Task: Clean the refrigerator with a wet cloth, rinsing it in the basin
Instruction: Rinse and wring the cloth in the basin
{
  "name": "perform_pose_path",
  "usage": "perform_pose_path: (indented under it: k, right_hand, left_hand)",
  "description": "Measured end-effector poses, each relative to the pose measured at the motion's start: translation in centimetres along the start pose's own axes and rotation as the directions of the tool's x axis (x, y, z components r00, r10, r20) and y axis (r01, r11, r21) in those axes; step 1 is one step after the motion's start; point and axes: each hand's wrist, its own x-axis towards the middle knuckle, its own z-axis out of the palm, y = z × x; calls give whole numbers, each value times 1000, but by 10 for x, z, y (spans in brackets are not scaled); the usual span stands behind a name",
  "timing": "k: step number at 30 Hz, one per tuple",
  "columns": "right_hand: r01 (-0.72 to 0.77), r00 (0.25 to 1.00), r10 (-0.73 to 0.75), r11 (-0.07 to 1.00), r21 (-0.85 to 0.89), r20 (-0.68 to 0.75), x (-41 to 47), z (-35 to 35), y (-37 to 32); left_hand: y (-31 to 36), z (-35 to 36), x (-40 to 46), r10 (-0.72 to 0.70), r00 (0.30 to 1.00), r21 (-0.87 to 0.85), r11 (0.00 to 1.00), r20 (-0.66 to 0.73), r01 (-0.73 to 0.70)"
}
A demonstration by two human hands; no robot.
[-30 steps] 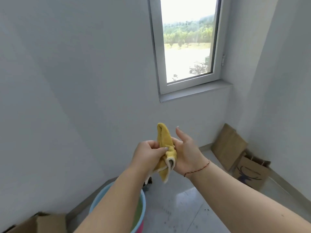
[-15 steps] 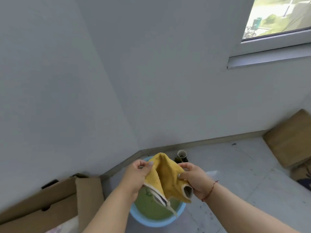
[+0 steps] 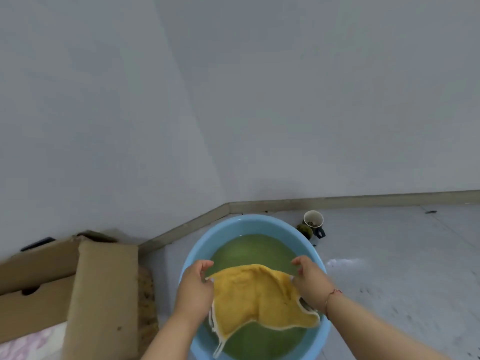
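A cardboard box (image 3: 85, 289) sits at nine o'clock of the blue basin (image 3: 241, 224) of greenish water. Above the water a yellow cloth (image 3: 257, 294) with white edging hangs spread, its corners pinched by the left hand (image 3: 194, 289) and right hand (image 3: 311, 284). No writing is legible.

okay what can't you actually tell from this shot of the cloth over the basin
Head view only:
- Basin: near rim cut off by the bottom edge.
- Cup: contents too small.
- Dark object beside the cup: too small to identify.
- Yellow cloth: whether it touches the water is unclear.
- Refrigerator: out of frame.
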Motion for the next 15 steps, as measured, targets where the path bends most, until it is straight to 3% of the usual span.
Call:
perform_pose_path:
  k: [2, 5, 7, 9, 11, 13, 15]
  right_hand:
    - [140, 989, -144, 976, -166, -13, 30, 23, 11]
    - [333, 943, -283, 817, -471, 176, 66, 70, 31]
    - [389, 917, -197, 639, -664, 347, 80, 83, 34]
    - [373, 915, -92, 563, -737, 393, 96, 106, 40]
    - [317, 927, -20, 572, -757, 373, 110, 111, 36]
    - [231, 955, -6, 643, -730, 297, 119, 120, 32]
    - [68, 968, 76, 838, -542, 239, 122, 126, 25]
  left_hand:
    - [-34, 33, 20, 96, 993, 225, 968, 64, -108]
    - [-76, 83, 31, -2, 942, 520, 834, 335, -183]
    - [-86, 101, 37, -157, 887, 623, 764, 433, -169]
    - [-105, 118, 43, -235, 873, 688, 711, 428, -145]
    - [-110, 122, 55, -254, 873, 691, 712, 416, -122]
    - [-110, 121, 59, -249, 881, 600, 798, 403, -49]
    - [-108, 114, 59, -246, 885, 421, 905, 396, 63]
